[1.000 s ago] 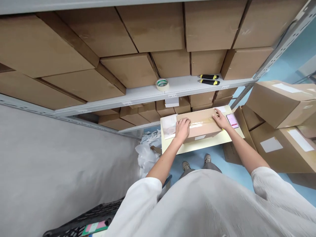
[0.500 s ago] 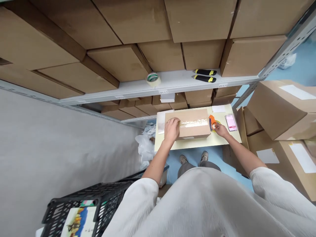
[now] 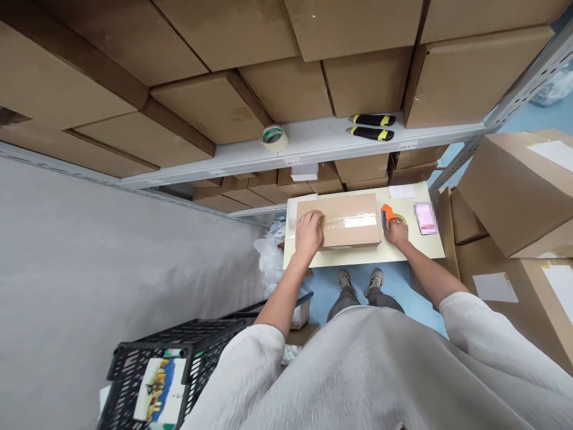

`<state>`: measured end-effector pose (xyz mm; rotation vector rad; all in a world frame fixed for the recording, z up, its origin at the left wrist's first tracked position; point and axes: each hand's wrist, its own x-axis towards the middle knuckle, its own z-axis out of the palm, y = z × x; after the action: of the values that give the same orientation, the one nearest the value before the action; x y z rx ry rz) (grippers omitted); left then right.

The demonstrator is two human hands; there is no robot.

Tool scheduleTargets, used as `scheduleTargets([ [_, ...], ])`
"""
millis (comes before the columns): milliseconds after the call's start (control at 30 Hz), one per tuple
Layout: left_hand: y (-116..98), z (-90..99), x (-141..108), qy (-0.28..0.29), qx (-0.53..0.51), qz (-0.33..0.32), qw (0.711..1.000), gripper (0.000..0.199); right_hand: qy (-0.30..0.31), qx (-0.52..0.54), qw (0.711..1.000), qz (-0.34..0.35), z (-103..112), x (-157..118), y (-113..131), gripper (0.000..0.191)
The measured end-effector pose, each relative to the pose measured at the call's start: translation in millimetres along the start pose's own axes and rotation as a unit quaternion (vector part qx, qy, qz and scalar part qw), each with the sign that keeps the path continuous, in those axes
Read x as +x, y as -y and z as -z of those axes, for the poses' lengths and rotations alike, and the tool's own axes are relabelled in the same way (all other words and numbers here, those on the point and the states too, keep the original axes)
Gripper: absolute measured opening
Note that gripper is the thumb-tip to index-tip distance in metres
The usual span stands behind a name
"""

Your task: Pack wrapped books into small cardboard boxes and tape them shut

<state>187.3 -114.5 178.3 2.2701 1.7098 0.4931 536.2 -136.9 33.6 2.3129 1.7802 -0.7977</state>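
A closed cardboard box lies on the pale yellow tabletop, a strip of shiny clear tape along its upper face. My left hand rests on the box's left end, its fingers lying bent over the top and gripping nothing. Just off the box's right end is an orange tape dispenser. My right hand is closed around it, hiding part of it. Behind those fingers a yellowish tape roll partly shows.
A phone and a white paper lie on the table. Above, a metal shelf holds boxes, a tape roll and two utility knives. Large cartons stand right; a black crate stands lower left.
My right hand has moved in over the orange tape dispenser and closed around it. My left hand stays on the box. The whole view has shifted slightly.
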Motion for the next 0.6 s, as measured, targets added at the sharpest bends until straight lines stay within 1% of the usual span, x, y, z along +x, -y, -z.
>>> scheduleTargets([
  [67, 0, -0.5, 0, -0.004, 0.002, 0.002, 1.0, 0.039, -0.005, 0.006, 1.0, -0.005, 11, -4, -3, 0.041],
  [133, 0, -0.4, 1, -0.007, 0.0, 0.002, 1.0, 0.038, -0.011, 0.03, 0.999, -0.025, 26, -9, -8, 0.042],
  [200, 0, 0.4, 1, -0.008, -0.008, -0.006, 1.0, 0.037, -0.024, 0.081, 0.996, -0.041, 48, -14, -16, 0.043],
  [267, 1, 1.5, 2, -0.009, -0.018, -0.016, 1.0, 0.037, -0.049, 0.16, 0.985, -0.028, 75, -19, -25, 0.041],
  [333, 2, 2.8, 2, -0.011, -0.028, -0.025, 0.999, 0.037, -0.083, 0.247, 0.965, 0.012, 108, -24, -30, 0.038],
  [400, 3, 4.0, 3, -0.014, -0.037, -0.028, 0.999, 0.037, -0.11, 0.326, 0.936, 0.068, 144, -30, -31, 0.035],
  [433, 4, 4.6, 3, -0.015, -0.042, -0.029, 0.999, 0.037, -0.115, 0.365, 0.919, 0.099, 163, -34, -29, 0.035],
  [500, 5, 6.2, 4, -0.014, -0.053, -0.033, 0.998, 0.036, -0.105, 0.422, 0.889, 0.145, 197, -43, -18, 0.036],
  [533, 6, 7.0, 5, -0.014, -0.059, -0.036, 0.998, 0.036, -0.091, 0.436, 0.881, 0.161, 211, -47, -9, 0.037],
  [600, 9, 8.9, 6, -0.014, -0.072, -0.042, 0.996, 0.034, -0.046, 0.451, 0.87, 0.194, 230, -56, 13, 0.037],
])
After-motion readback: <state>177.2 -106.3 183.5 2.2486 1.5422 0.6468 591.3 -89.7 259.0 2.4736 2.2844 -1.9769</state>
